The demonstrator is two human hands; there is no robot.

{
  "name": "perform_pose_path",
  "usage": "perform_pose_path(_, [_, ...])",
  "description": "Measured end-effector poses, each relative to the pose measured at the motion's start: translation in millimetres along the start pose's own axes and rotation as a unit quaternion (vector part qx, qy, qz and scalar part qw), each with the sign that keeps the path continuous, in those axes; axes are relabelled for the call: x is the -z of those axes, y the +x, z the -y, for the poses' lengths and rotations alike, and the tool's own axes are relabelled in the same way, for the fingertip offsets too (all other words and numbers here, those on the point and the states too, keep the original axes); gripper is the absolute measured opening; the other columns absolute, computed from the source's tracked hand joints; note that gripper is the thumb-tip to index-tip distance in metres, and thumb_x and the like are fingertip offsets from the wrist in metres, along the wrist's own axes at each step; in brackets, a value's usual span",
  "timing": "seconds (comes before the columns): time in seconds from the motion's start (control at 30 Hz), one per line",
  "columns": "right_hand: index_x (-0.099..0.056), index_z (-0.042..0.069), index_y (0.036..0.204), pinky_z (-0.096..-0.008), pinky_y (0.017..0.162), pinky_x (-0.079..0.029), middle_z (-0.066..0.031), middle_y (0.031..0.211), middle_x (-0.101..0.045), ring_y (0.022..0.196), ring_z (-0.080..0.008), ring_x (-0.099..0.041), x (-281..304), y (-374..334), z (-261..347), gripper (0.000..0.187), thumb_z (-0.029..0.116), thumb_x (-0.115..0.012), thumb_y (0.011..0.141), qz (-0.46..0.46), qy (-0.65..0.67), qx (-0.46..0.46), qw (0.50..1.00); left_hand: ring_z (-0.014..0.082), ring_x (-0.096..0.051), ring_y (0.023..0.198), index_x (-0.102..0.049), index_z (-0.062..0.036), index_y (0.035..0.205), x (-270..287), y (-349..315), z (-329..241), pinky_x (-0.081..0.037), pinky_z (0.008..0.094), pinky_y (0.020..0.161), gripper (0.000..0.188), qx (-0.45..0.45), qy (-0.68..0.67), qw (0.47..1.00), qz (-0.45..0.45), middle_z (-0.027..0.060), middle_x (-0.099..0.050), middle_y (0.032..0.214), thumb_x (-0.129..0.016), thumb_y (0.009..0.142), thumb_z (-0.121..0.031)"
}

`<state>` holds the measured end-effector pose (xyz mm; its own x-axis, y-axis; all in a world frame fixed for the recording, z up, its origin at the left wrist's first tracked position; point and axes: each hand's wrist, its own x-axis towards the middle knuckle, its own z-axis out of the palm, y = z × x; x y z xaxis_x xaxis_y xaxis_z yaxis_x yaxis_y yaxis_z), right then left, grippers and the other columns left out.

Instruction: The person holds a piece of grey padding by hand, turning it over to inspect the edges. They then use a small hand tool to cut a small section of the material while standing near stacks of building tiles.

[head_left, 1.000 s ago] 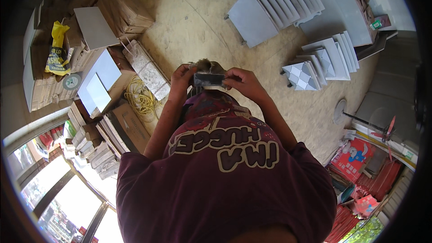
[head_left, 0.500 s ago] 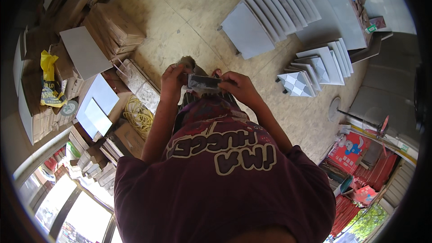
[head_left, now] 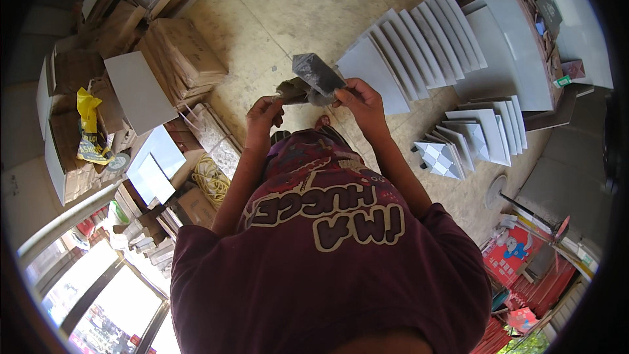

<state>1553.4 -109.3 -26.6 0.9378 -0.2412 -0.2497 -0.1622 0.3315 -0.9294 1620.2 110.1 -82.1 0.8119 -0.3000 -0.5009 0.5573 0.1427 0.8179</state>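
Observation:
My right hand point(head_left: 359, 106) is closed on the near right end of a dark grey, box-like block point(head_left: 317, 73), thumb and fingers pinching it. The block is tilted up and away from me, with a shiny, dusty-looking surface. A rough grey-brown clump point(head_left: 292, 91) shows beside the block's lower left side; I cannot tell whether the two are joined. My left hand point(head_left: 263, 115) is curled with fingertips pinched together just below the clump's left end. What they hold, if anything, is too small to make out. Both hands are out in front of my body, above the floor.
Rows of upright grey tile panels point(head_left: 419, 46) stand to the right, with smaller patterned tiles point(head_left: 439, 158) nearer. Cardboard boxes point(head_left: 183, 52), leaning panels point(head_left: 141, 92), a yellow bag point(head_left: 92, 128) and a coil of yellow cord point(head_left: 213, 177) lie on the left. A foot point(head_left: 322, 121) shows below my hands.
The block has gone from level between both hands to raised and tilted away, in my right hand. My left hand has come off its left end and moved slightly lower. The view has shifted.

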Motion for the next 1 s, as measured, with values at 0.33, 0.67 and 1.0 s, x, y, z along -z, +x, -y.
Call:
perform_pose_path(0.33, [-0.055, -0.001, 0.096, -0.0219, 0.066, -0.048, -0.0045, 0.083, -0.060, 0.073, -0.0105, -0.059, -13, 93, -2, 0.015, 0.008, -0.059, 0.086, -0.074, 0.023, 0.035, 0.996, 0.0034, -0.050, 0.069, -0.063, -0.0071, 0.082, -36, 75, -29, -0.040, 0.0183, 0.059, 0.014, -0.265, 0.247, 0.932, 0.023, -0.0011, -0.059, 0.086, -0.070, 0.072, -0.001])
perform_pose_path(0.67, [-0.055, -0.001, 0.095, -0.0218, 0.065, -0.047, -0.0042, 0.081, -0.062, 0.073, -0.0086, -0.059, -60, 202, 13, 0.014, 0.008, -0.059, 0.085, -0.117, -0.045, 0.029, 0.992, 0.0066, -0.056, 0.084, -0.063, -0.0040, 0.090, -30, 188, -102, -0.044, 0.0196, 0.070, 0.012, -0.095, 0.081, 0.970, 0.209, 0.0049, -0.062, 0.105, -0.065, 0.079, -0.002])
perform_pose_path(1.0, [-0.056, -0.001, 0.095, -0.0234, 0.072, -0.048, -0.0037, 0.084, -0.061, 0.077, -0.0105, -0.060, -88, 283, 20, 0.012, 0.006, -0.058, 0.085, -0.166, 0.009, 0.030, 0.986, 0.0043, -0.050, 0.066, -0.060, -0.0026, 0.087, -26, 281, -150, -0.041, 0.0180, 0.056, 0.008, -0.066, 0.105, 0.968, 0.216, 0.0030, -0.062, 0.088, -0.063, 0.080, -0.004])
